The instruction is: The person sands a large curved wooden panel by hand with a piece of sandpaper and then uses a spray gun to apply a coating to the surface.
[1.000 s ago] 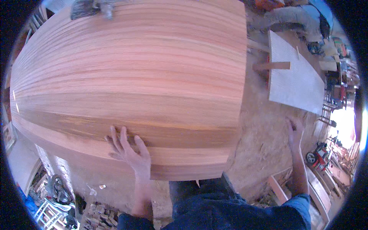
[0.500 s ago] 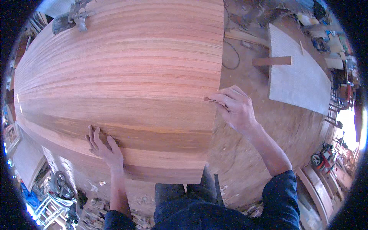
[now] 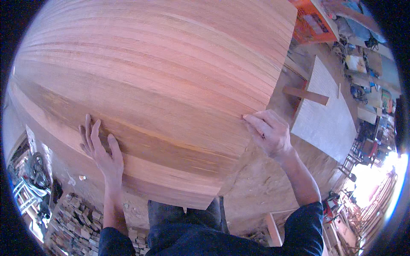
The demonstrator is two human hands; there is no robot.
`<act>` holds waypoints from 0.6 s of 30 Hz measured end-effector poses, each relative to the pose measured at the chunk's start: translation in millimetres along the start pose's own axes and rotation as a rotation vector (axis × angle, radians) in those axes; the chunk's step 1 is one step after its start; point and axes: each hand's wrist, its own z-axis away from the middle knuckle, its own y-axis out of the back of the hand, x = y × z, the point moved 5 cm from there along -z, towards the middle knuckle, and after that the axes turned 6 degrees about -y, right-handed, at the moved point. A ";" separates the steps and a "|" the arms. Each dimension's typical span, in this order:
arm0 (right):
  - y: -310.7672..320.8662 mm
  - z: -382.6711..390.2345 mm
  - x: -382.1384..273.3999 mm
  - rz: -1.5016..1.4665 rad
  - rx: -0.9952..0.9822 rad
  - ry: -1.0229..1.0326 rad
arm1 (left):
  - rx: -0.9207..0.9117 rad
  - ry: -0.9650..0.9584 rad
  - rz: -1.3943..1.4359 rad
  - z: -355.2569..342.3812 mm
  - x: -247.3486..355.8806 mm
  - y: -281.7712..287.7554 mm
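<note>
A broad wooden panel (image 3: 171,81) with reddish and brown striped grain spreads in front of me, its near edge by my legs. My left hand (image 3: 103,149) rests on the dark brown band near that edge, fingers spread and holding nothing. At the panel's right edge, my right hand (image 3: 273,132) is closed in a pinch on a small folded piece of sandpaper (image 3: 243,117). Only a reddish-brown tip of the sandpaper shows; my fingers hide the rest.
To the right, a pale sheet (image 3: 326,115) stands low over the dirt floor, with a short wooden strip (image 3: 309,95) across it. An orange box (image 3: 314,23) stands at the far right. Wood offcuts (image 3: 77,224) are heaped at lower left, near a white metal frame (image 3: 26,200).
My view has turned, so the panel appears tilted and the orange box has come into sight. My right hand stays at the panel's right edge with the sandpaper; my left hand still lies flat.
</note>
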 end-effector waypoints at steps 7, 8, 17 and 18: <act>-8.7 -27.8 -7.1 -0.100 -0.047 -0.028 | 0.012 -0.046 0.027 -4.3 -2.4 1.9; -10.6 -31.9 -9.2 -0.128 -0.033 -0.065 | 0.003 -0.037 0.021 -3.6 -2.9 2.3; -34.0 -73.5 -49.9 -0.131 -0.004 -0.238 | -0.021 0.015 0.099 -8.7 -9.8 5.2; -37.2 -78.6 -54.6 -0.142 0.038 -0.262 | -0.052 0.043 0.116 -9.5 -10.1 3.2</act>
